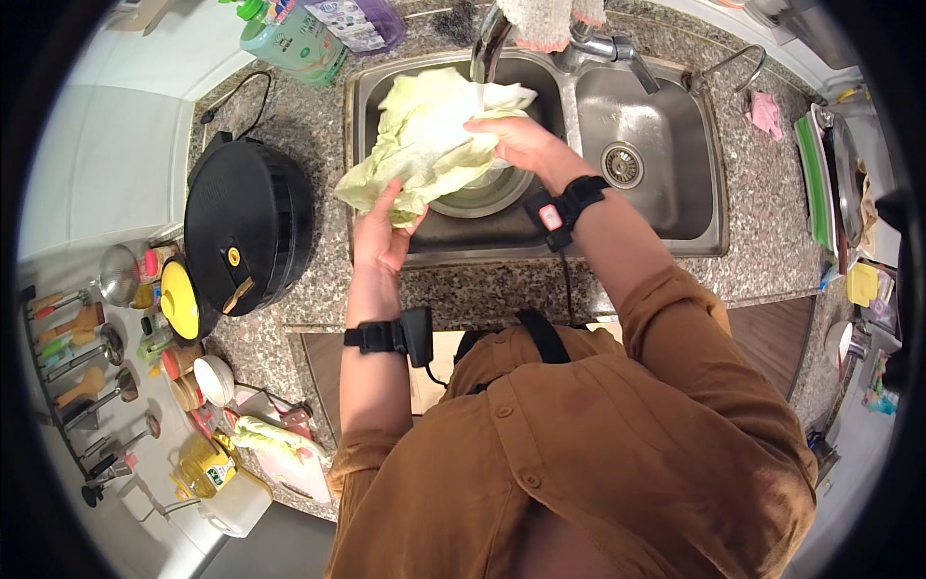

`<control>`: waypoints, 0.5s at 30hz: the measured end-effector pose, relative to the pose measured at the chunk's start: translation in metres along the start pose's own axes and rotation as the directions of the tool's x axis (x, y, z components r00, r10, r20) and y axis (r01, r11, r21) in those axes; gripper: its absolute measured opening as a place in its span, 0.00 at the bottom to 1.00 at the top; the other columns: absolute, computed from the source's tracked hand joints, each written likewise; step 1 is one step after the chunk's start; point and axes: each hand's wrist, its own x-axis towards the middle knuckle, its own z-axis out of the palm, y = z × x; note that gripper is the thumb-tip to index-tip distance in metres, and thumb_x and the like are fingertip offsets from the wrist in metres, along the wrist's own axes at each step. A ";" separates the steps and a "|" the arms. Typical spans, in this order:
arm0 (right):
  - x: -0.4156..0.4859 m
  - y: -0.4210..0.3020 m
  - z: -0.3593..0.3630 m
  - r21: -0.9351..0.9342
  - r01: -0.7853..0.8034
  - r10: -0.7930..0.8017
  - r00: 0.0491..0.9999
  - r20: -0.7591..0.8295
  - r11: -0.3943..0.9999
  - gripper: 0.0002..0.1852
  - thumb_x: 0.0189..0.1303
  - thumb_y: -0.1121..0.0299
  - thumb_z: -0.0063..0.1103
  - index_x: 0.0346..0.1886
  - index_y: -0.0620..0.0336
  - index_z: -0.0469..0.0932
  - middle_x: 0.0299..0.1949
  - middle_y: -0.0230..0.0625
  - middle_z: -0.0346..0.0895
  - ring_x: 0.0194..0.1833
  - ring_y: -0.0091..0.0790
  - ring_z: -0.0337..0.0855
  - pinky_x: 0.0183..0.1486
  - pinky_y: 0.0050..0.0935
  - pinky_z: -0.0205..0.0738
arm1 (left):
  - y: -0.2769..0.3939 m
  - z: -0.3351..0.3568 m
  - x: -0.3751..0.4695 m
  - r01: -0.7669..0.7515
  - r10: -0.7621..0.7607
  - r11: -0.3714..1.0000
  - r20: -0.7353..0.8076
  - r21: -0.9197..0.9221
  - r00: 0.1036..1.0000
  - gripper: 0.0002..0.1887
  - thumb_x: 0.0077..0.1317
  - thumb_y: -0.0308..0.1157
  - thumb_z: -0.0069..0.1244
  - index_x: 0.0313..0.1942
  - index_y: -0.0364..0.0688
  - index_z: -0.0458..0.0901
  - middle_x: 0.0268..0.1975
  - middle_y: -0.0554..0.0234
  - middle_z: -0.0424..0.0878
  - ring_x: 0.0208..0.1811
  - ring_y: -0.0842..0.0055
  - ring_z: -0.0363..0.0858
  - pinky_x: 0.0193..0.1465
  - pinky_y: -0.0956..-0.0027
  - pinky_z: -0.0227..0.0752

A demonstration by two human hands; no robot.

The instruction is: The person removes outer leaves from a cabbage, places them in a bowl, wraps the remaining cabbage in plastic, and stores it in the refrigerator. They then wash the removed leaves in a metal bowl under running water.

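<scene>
Pale green cabbage leaves (434, 134) are held over the left basin of a steel double sink (470, 239), beneath a chrome faucet (492, 47). A stream of water falls from the spout onto them. My left hand (387, 235) grips their lower left edge, the thumb on top. My right hand (517, 141) pinches the right side close to the stream. Below the leaves, a round bowl (492, 203) sits in the basin, partly covered by them. The fingers under the leaves are hidden.
A black round electric appliance (249, 224) stands left of the sink. Soap bottles (293, 47) are behind it, and a white cloth (539, 22) hangs over the faucet. The right basin (651, 145) has a drain strainer. More leafy vegetable (271, 438) lies on a pink cutting board (289, 470) at lower left.
</scene>
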 end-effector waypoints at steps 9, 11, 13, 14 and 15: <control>0.030 0.017 0.011 -0.202 0.175 -0.259 0.801 -0.540 0.963 0.23 0.67 0.57 0.63 0.50 0.73 0.78 0.42 0.41 0.83 0.39 0.32 0.81 0.39 0.36 0.78 | -0.015 0.007 0.002 -0.054 0.050 0.999 -0.233 -0.010 0.971 0.24 0.70 0.34 0.55 0.63 0.39 0.70 0.58 0.56 0.79 0.55 0.67 0.81 0.52 0.63 0.77; 0.029 0.003 0.003 -0.284 0.073 -0.238 0.760 -0.605 0.956 0.26 0.69 0.54 0.61 0.51 0.76 0.77 0.43 0.43 0.82 0.39 0.33 0.81 0.39 0.37 0.78 | -0.015 0.001 0.008 -0.018 0.005 0.997 -0.172 -0.076 0.985 0.27 0.70 0.35 0.55 0.65 0.38 0.66 0.61 0.55 0.77 0.60 0.66 0.77 0.57 0.57 0.74; 0.024 -0.001 0.001 -0.337 0.124 -0.300 0.787 -0.539 0.933 0.23 0.71 0.57 0.58 0.55 0.72 0.76 0.47 0.43 0.81 0.44 0.35 0.81 0.44 0.35 0.77 | -0.021 -0.001 0.017 0.007 0.016 0.996 -0.260 0.085 0.965 0.34 0.68 0.37 0.57 0.68 0.35 0.61 0.64 0.51 0.73 0.64 0.62 0.73 0.65 0.55 0.67; 0.019 0.000 0.001 -0.359 0.203 -0.363 0.807 -0.465 0.911 0.22 0.72 0.58 0.57 0.56 0.71 0.75 0.49 0.42 0.81 0.46 0.35 0.81 0.46 0.35 0.76 | -0.025 -0.002 0.022 0.003 0.044 0.987 -0.288 0.160 0.957 0.37 0.67 0.37 0.58 0.70 0.33 0.58 0.66 0.49 0.71 0.66 0.60 0.72 0.69 0.54 0.63; 0.015 0.002 0.003 -0.374 0.282 -0.425 0.819 -0.386 0.883 0.21 0.72 0.59 0.56 0.56 0.70 0.75 0.50 0.41 0.81 0.47 0.35 0.80 0.48 0.35 0.76 | -0.028 0.002 0.031 -0.064 0.186 0.934 -0.323 0.352 0.928 0.40 0.65 0.38 0.59 0.71 0.33 0.55 0.68 0.46 0.66 0.69 0.58 0.66 0.70 0.52 0.60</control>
